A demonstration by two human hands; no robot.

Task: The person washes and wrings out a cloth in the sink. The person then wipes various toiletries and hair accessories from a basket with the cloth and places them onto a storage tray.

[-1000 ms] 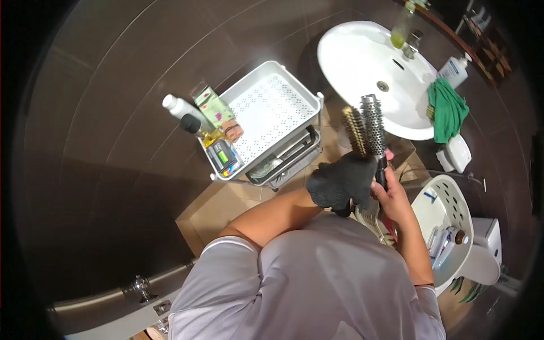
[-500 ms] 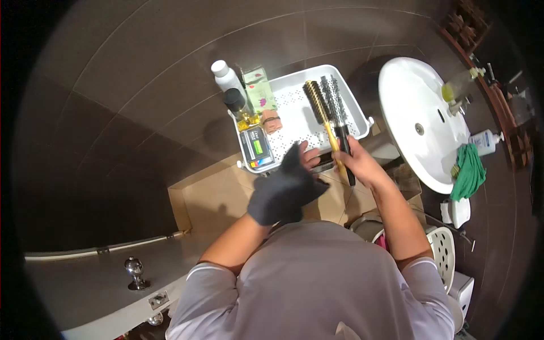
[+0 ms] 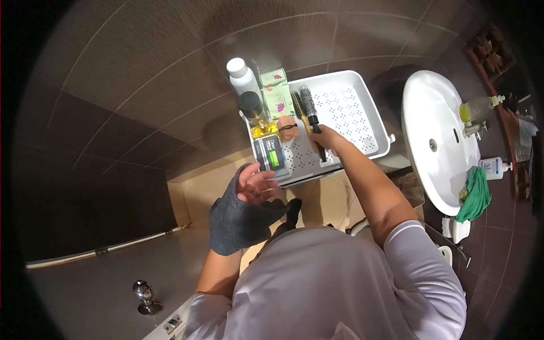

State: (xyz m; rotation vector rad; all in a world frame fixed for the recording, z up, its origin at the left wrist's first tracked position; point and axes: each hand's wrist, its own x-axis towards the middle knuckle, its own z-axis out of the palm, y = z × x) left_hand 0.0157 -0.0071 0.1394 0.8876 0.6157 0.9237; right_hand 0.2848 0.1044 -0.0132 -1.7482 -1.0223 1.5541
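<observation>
My right hand (image 3: 330, 139) is closed around the handles of two round hairbrushes, low over the white perforated tray (image 3: 371, 105). One is a wooden-handled hairbrush (image 3: 298, 104) with dark bristles. Beside it is a black-handled hairbrush (image 3: 307, 102) with a metallic barrel. Their heads lie next to a green floral packet (image 3: 277, 97) and a pinkish bundle (image 3: 288, 129) with a dark band. My left hand (image 3: 256, 184), in a dark grey wrist brace, holds nothing. Its fingers are loosely curled and apart, just in front of a Dove box (image 3: 271, 154).
At the tray's left end stand a white bottle (image 3: 245, 80) and a black-capped bottle (image 3: 250, 104). To the right is a white sink (image 3: 419, 141) with a green cloth (image 3: 475, 195) over its edge and a pump bottle (image 3: 493, 168). A door handle (image 3: 146, 297) is at lower left.
My right hand has carried both hairbrushes left across the tray, down beside the packet and bundle. My left hand has drawn back to the left, away from the brushes. The view has shifted.
</observation>
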